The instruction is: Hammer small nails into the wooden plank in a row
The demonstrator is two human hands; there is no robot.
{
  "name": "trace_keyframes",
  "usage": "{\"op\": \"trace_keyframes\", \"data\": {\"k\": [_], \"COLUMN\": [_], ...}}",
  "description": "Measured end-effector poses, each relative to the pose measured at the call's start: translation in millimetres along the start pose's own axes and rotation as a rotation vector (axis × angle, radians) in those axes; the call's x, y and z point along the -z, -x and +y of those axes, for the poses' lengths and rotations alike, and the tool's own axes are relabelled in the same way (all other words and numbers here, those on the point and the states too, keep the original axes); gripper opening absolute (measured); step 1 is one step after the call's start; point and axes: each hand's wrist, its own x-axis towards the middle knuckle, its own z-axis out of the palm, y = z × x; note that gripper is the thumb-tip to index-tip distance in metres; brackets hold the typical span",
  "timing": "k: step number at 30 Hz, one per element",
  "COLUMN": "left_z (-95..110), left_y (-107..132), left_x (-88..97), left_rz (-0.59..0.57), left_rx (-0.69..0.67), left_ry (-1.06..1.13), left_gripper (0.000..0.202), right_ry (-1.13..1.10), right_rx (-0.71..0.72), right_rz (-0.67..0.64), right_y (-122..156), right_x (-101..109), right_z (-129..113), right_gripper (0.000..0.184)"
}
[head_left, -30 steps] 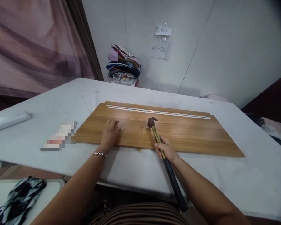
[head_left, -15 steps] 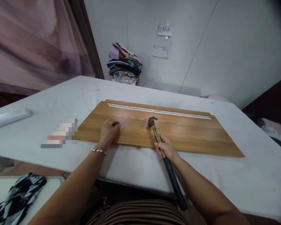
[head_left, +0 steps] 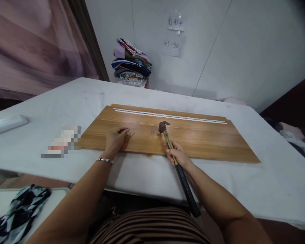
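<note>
My right hand (head_left: 178,155) is wrapped around the handle of a claw hammer (head_left: 172,150), below its rusty head. The head is above the middle of a brown wooden board (head_left: 208,142), and the black grip slants back toward my body. My left hand (head_left: 116,139) is over the left part of the board, thumb and fingertips pinched together on what looks like a nail (head_left: 127,133). Several loose nails (head_left: 133,133) lie right beside those fingertips. A row of small dark dots, nail heads or holes, runs across the board near the hammer head.
Two white printed strips (head_left: 167,116) run along the board's far edge. The board lies on a white-covered table (head_left: 132,173). To its left are a blurred-out item (head_left: 62,142) and a white roll (head_left: 8,125). Folded cloths (head_left: 132,64) are stacked by the wall.
My left fingertips have shifted slightly at the loose nails and closed together. The hammer stays in my right hand, hardly moved. The whole view has tilted a little.
</note>
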Motion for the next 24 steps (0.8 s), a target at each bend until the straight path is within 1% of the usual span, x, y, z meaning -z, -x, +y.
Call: {"op": "trace_keyframes", "data": {"k": [6,9,12,15,19,24], "left_z": [2.0,-0.2,-3.7,-4.9,-0.8,7.6], "left_y": [0.4,0.1,-0.5,-0.6,0.3,1.1], "left_x": [-0.5,-1.1,-2.1,-2.8,-1.9,-0.4], "left_rz": [-0.024,-0.026,-0.033,-0.022,0.003,-0.028], "left_rx": [-0.013,-0.011,-0.01,-0.047,-0.102,-0.067], "left_ry": [-0.015,-0.013,-0.02,-0.038,-0.051,-0.036], "left_gripper": [0.025,0.027,0.03,0.032,0.031,0.032], "right_ry": [0.009,0.008,0.003,-0.009,-0.032,-0.002], "right_rx": [-0.004,0.018,0.011,0.0,0.031,0.006], "right_rz": [0.006,0.013,0.009,0.017,0.013,-0.002], "right_y": [0.0,-0.4,-1.1,-1.4,-0.7,-0.8], "right_x": [-0.8,-0.2,0.3,0.3,-0.5,-0.9], "right_z": [-1.0,-1.2,-0.8,-0.4,-1.3,-1.9], "right_gripper": [0.028,0.027,0.026,0.026,0.026,0.025]}}
